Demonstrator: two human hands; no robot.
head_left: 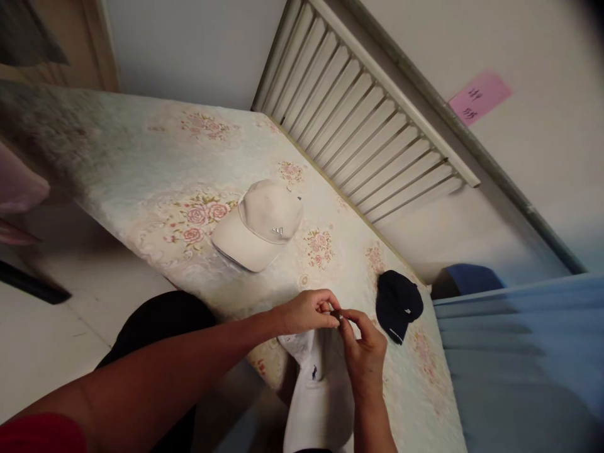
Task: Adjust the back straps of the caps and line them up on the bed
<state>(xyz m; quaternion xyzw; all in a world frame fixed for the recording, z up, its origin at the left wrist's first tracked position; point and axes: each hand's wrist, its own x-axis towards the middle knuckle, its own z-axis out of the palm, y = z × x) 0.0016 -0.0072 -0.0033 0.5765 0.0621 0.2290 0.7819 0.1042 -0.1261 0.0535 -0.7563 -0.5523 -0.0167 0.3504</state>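
Note:
My left hand (309, 311) and my right hand (364, 346) meet over the near part of the table, thumbs and fingertips pinched together. Between them is a small dark brown strap-like piece (335, 314), mostly covered by the fingers. Just below lies a white baseball cap (321, 409) with a small dark rider logo, its brim toward me and partly hidden by my right hand and wrist. Whether the brown piece is joined to this cap I cannot tell. A beige cap (271, 211) sits upright farther off to the left, and a navy cap (399, 302) rests to the right of my hands.
A flower-patterned cloth (226, 151) covers the table. Behind its far edge stands a white radiator (358, 113), with a pink note (480, 96) on the wall. Blue fabric (514, 352) hangs at right, near a blue rounded object (472, 279). A black stool-like shape (165, 321) is at left.

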